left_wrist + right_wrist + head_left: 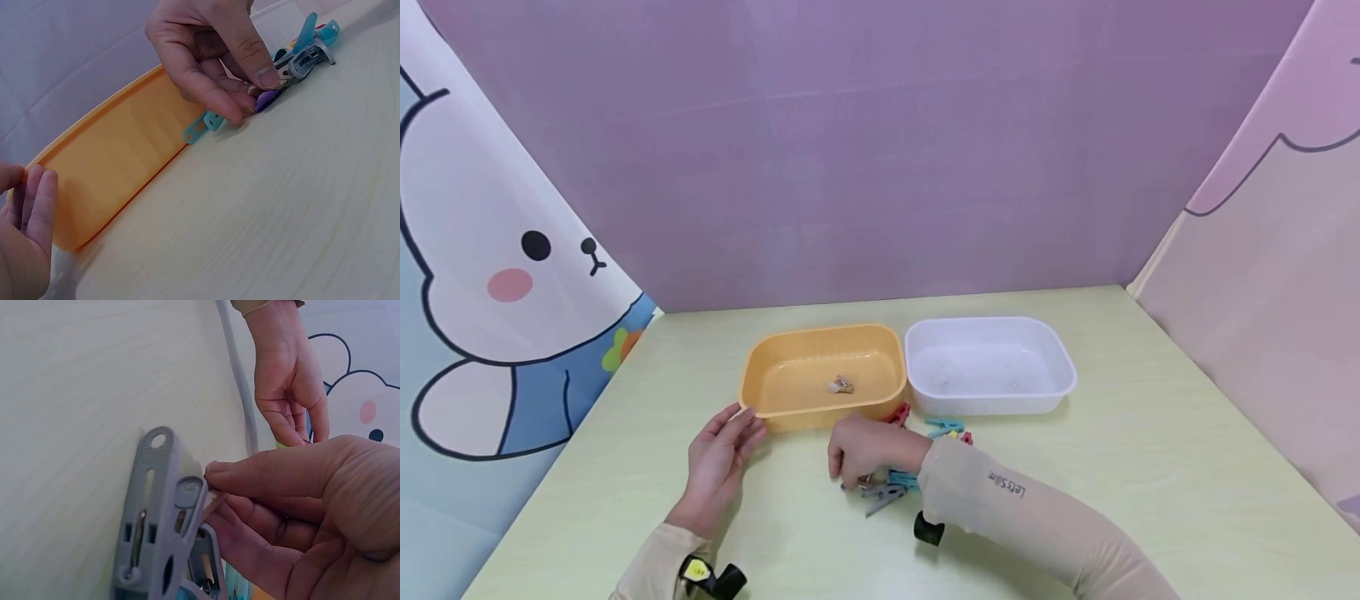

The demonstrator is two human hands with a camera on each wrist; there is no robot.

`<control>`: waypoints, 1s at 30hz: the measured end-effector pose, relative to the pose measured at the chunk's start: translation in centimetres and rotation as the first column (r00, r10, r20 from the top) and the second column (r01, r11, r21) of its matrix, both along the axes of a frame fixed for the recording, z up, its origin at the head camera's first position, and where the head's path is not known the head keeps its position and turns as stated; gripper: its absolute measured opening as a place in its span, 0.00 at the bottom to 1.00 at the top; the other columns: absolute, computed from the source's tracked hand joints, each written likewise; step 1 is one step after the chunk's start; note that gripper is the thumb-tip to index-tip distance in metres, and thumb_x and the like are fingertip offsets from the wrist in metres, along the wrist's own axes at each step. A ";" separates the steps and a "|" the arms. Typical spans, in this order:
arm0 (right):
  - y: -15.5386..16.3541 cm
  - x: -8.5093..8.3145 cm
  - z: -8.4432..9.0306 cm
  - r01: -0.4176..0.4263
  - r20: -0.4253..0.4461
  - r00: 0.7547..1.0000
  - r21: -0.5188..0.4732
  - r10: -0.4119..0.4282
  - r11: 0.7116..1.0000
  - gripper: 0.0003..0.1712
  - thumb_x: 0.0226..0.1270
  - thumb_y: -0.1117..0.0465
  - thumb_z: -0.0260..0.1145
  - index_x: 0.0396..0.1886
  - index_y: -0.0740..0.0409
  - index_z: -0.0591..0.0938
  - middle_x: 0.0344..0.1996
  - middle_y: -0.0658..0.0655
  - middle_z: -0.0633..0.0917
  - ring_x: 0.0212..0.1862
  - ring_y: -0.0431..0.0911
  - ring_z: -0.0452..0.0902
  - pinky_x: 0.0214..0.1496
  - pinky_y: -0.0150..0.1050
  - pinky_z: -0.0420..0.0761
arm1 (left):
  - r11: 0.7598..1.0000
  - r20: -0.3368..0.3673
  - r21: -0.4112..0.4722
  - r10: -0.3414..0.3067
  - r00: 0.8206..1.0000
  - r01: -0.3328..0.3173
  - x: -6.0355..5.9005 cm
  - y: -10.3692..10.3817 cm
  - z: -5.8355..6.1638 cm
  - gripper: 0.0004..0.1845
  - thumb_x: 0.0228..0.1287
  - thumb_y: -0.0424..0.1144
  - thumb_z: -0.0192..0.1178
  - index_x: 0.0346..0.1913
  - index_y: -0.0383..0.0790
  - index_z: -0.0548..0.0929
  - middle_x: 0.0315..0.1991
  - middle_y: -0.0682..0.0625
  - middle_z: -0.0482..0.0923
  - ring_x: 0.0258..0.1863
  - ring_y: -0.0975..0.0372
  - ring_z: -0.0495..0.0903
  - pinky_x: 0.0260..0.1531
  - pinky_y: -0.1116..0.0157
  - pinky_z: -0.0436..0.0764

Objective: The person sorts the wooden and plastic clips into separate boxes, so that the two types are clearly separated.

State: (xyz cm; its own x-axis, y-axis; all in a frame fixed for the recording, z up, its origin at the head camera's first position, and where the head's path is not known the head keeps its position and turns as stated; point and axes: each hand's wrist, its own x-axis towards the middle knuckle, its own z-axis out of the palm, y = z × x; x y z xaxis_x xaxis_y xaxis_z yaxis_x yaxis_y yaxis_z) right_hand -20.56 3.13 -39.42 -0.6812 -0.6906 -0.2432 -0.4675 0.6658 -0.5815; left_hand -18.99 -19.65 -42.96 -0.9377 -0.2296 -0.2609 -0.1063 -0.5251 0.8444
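My left hand (pixel 722 462) holds the front left corner of the orange tray (pixel 808 421), thumb over the rim and fingers below it, as the left wrist view shows. In front of that tray, my right hand (pixel 867 450) pinches a small wooden clothespin (pixel 214 503) between thumb and fingers, low over the table. A purple piece (pixel 267 100) shows at its end. Right beside the fingertips lies a grey clothespin (pixel 886 497), with a teal clothespin (pixel 902 479) behind it. Inside the orange tray lies another small wooden clothespin (pixel 842 384) with a whitish piece on it.
A white tray (pixel 1063 385) stands to the right, against the orange one. Before the trays lie a red clothespin (pixel 898 414), another teal clothespin (pixel 945 426) and more colored ones, partly hidden by the right arm. A purple wall (pixel 880 167) stands behind the table (pixel 1142 467).
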 end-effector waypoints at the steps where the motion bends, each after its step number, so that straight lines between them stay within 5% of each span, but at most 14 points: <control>1: 0.0 0.0 0.0 -0.002 0.005 1.000 -0.008 0.002 1.000 0.12 0.46 0.76 0.75 0.22 0.54 0.89 0.18 0.40 0.82 0.21 0.34 0.74 0.23 0.26 0.76 | 1.000 0.001 -0.002 0.000 1.000 0.000 0.0 0.0 0.0 0.13 0.71 0.27 0.57 0.54 0.37 0.70 0.29 0.51 0.84 0.31 0.65 0.85 0.41 0.69 0.86; 20: 0.5 -1.3 1.8 -0.019 0.113 0.993 -0.193 0.042 0.981 0.08 0.53 0.79 0.71 0.31 0.66 0.89 0.20 0.50 0.84 0.21 0.38 0.79 0.27 0.31 0.84 | 1.000 -0.017 0.002 0.010 1.000 -0.010 0.0 0.1 -0.1 0.11 0.71 0.28 0.58 0.52 0.37 0.72 0.29 0.50 0.84 0.31 0.65 0.85 0.39 0.68 0.86; 26: 1.1 -1.9 3.1 -0.027 0.079 0.996 -0.244 0.048 0.969 0.07 0.55 0.77 0.72 0.35 0.67 0.89 0.21 0.50 0.86 0.23 0.38 0.81 0.41 0.32 0.85 | 1.000 -0.027 0.008 0.014 1.000 -0.014 0.0 0.1 -0.1 0.09 0.71 0.27 0.58 0.49 0.39 0.74 0.28 0.50 0.84 0.30 0.65 0.85 0.39 0.68 0.86; 30: 1.4 -2.5 4.0 -0.005 0.070 0.997 -0.277 0.025 0.961 0.07 0.55 0.76 0.73 0.35 0.66 0.89 0.25 0.53 0.87 0.25 0.38 0.82 0.34 0.34 0.86 | 1.000 -0.019 0.016 0.016 1.000 -0.015 0.0 0.2 0.0 0.09 0.70 0.27 0.59 0.48 0.40 0.74 0.28 0.50 0.84 0.30 0.64 0.85 0.39 0.68 0.86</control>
State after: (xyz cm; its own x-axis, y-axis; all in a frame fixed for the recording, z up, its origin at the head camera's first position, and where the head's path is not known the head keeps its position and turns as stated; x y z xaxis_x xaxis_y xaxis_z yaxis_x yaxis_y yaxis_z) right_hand -23.09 4.52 -35.41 -0.6581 -0.7476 -0.0891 -0.4263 0.4675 -0.7744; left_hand -18.96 -19.48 -43.01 -0.9389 -0.2400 -0.2468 -0.0823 -0.5397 0.8379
